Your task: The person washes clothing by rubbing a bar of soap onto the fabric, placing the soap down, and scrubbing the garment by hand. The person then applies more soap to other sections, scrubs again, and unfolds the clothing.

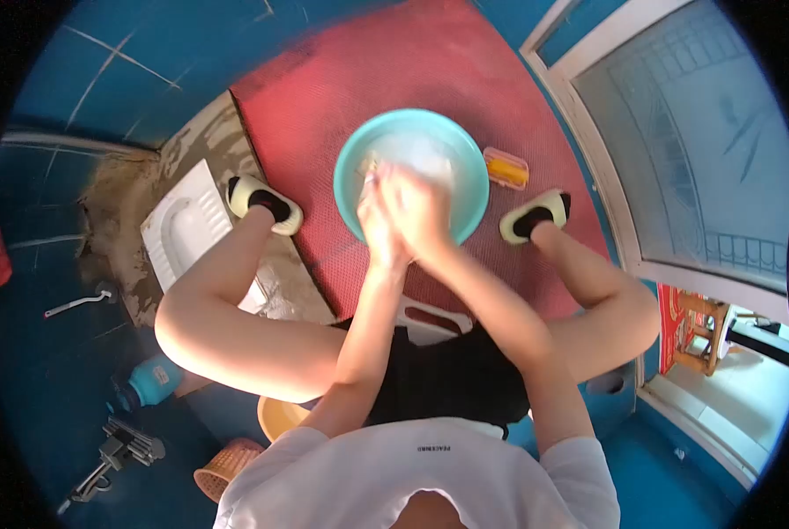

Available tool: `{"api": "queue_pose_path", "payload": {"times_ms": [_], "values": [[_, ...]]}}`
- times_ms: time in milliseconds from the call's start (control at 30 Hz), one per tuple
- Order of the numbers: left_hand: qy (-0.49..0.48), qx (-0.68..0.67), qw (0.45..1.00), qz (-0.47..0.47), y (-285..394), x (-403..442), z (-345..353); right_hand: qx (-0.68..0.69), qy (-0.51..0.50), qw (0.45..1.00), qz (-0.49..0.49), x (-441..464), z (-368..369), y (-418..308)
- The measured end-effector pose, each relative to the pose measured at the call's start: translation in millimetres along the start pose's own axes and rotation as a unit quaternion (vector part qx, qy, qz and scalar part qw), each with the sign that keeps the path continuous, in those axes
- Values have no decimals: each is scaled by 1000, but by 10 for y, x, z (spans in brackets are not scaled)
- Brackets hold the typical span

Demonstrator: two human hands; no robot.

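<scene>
A turquoise plastic basin sits on the red mat between my feet, with cloudy, whitish water inside. My left hand and my right hand are pressed together over it, fingers closed and blurred by motion. A small pale bit of something shows at the fingertips of the left hand; its kind is not clear. Something whitish, perhaps cloth, lies in the water beside the right hand, partly hidden by it. To the right of the basin rests a pink soap dish holding a yellow bar of soap.
A white squat toilet is set in the floor at left. A glazed door stands at right. Near the blue wall are a turquoise jug-like container, a peach basket, a yellow basin and a brush.
</scene>
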State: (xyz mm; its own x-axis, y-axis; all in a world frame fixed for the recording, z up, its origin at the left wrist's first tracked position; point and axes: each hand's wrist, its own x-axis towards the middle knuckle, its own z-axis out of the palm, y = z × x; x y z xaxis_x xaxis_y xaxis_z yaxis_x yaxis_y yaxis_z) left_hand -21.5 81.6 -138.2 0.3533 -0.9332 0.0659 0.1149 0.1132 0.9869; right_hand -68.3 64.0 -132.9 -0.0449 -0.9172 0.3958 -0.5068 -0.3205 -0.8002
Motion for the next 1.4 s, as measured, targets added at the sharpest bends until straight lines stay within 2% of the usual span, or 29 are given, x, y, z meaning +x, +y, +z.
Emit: {"api": "queue_pose_path", "payload": {"times_ms": [33, 67, 100, 133, 167, 233, 300, 333, 400, 433, 467, 500, 533, 567, 600, 633, 700, 733, 767, 833, 900, 1000, 1100, 1167, 1200, 1267, 1300, 1367, 1400], "values": [[75, 265, 937, 214, -220, 67, -93, 1, 5, 997, -79, -118, 6, -143], [-26, 310, 946, 89, -461, 81, -242, 10, -3, 995, -102, -180, -31, -248], [-48, 203, 977, -37, -338, 40, -188, 5, -17, 997, -72, -117, -56, -188], [-42, 101, 980, -165, -209, -1, -133, 5, -35, 999, 25, 32, -66, -36], [47, -152, 948, -275, 150, -96, 99, 4, -36, 997, 74, 134, -74, 98], [41, -165, 955, -243, 81, -86, 48, 10, -31, 998, 52, 23, -55, 114], [53, -372, 898, -231, -120, -15, -136, 3, -20, 994, -104, -307, -43, -119], [-67, 52, 986, -143, -178, 35, -141, -1, -25, 994, -109, -315, -62, -117], [-53, 135, 974, -173, -136, -31, -14, -4, -48, 998, 40, -43, -40, 192], [78, -216, 929, -289, 156, -105, 164, -4, -44, 996, 75, 32, -22, 316], [91, -252, 921, -284, 171, -83, 105, 0, -39, 997, 70, -34, 39, 414], [-71, 74, 978, -183, -98, -35, -36, 12, 63, 997, -47, -393, 578, 1107], [-140, 392, 909, -19, -363, 16, -176, 21, 135, 986, -98, -675, 999, 1693], [-79, 159, 975, -134, -139, 18, -102, -13, 44, 993, -106, -342, 436, 820], [-11, -84, 966, -243, 95, 2, -35, -45, -48, 991, -118, 53, -185, -191], [57, -319, 885, -335, 205, -11, 9, -9, -69, 997, 41, 145, -144, 59], [43, -258, 907, -331, 211, -21, 37, -75, -21, 991, 108, 371, -245, 285], [30, -280, 900, -333, 313, -15, 35, -38, -25, 988, 145, 370, -267, 386], [21, -306, 892, -333, 438, 9, 42, -42, -25, 988, 149, 302, -321, 468], [51, -371, 851, -369, 459, 109, 4, 76, 22, 989, 125, 277, -452, 418], [24, -373, 844, -385, 396, 138, -64, 153, -29, 962, 223, 283, -604, 452], [-40, -352, 863, -359, 308, 148, -176, 209, -94, 936, 268, 224, -682, 579], [5, -329, 872, -362, 433, 193, -195, 205, -234, 882, 355, 167, -728, 830], [17, -329, 881, -341, 561, 222, -227, 160, -137, 921, 329, 84, -717, 1308], [32, -328, 879, -344, 369, 258, -317, 157, -133, 920, 332, 43, -736, 1616], [13, -297, 901, -317, 432, 257, -318, -70, -35, 974, 213, -7, -843, 2168], [12, -265, 916, -301, 442, 263, -293, -70, -32, 973, 215, -1, -925, 2281], [-50, -248, 927, -276, 209, 258, -411, -372, -141, 882, 253, 34, -1057, 2451], [-108, -232, 935, -247, 206, 273, -385, -391, -201, 854, 277, 81, -1135, 2462]]}}
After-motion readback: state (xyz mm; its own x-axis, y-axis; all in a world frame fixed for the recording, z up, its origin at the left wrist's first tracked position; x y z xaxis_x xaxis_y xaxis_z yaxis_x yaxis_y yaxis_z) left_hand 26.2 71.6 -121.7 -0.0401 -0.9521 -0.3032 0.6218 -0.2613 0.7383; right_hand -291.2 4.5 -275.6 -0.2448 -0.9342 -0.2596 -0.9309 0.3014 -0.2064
